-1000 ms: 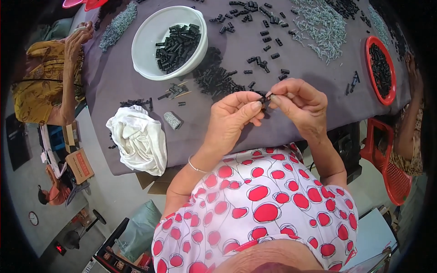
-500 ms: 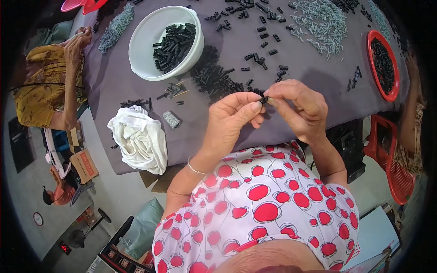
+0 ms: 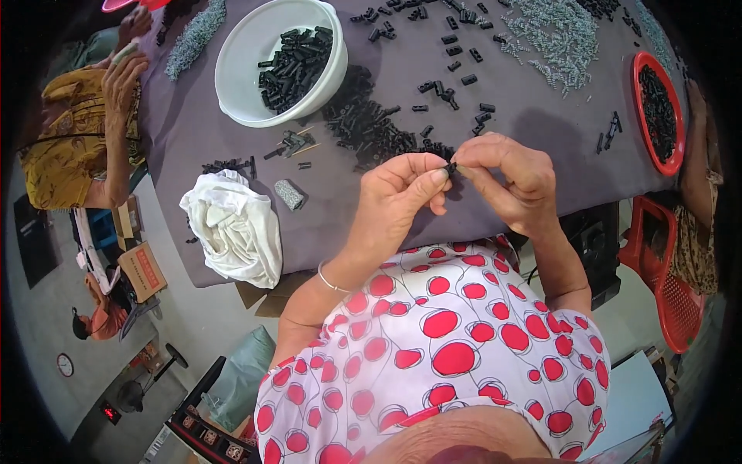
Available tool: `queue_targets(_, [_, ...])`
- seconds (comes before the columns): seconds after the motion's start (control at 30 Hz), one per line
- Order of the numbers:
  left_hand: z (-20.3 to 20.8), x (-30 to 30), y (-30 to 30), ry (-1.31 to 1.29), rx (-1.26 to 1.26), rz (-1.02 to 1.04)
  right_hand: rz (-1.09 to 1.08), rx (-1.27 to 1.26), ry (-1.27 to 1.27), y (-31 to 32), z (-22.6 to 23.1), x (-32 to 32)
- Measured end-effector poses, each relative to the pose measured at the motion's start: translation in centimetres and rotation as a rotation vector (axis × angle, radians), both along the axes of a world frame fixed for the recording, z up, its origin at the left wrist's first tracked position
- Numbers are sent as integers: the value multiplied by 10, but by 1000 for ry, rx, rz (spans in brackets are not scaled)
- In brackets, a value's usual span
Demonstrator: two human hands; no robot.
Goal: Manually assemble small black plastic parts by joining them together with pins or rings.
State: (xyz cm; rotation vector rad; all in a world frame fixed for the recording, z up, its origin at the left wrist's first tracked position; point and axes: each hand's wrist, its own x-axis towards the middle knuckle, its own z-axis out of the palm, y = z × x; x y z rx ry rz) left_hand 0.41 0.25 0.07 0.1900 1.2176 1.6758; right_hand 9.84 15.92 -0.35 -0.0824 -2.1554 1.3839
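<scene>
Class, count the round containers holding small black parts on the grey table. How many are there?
2. A white round plastic bowl sits at the table's upper left; a red round shallow tray lies at its right edge. More may lie outside the view.

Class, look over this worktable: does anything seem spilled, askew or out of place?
Small black parts lie loose across the grey table beside the white bowl instead of in it. A crumpled white cloth hangs over the table's near edge. Both hands pinch one black piece.
</scene>
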Motion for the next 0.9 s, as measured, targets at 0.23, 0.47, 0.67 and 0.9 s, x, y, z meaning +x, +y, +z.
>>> queue_targets(0.23, [-7, 3, 0, -129, 2, 59, -34, -93, -57, -12, -8, 1])
queue_targets(0.47, [-10, -6, 7, -476, 107, 14, -114, -18, 28, -25, -13, 5])
queue_targets(0.67, [-12, 0, 14, -604, 180, -19, -202, 127, 69, -23, -18, 1])
queue_targets(0.9, [-8, -2, 15, -558, 156, -14, -111, -48, 98, -16, -25, 2])
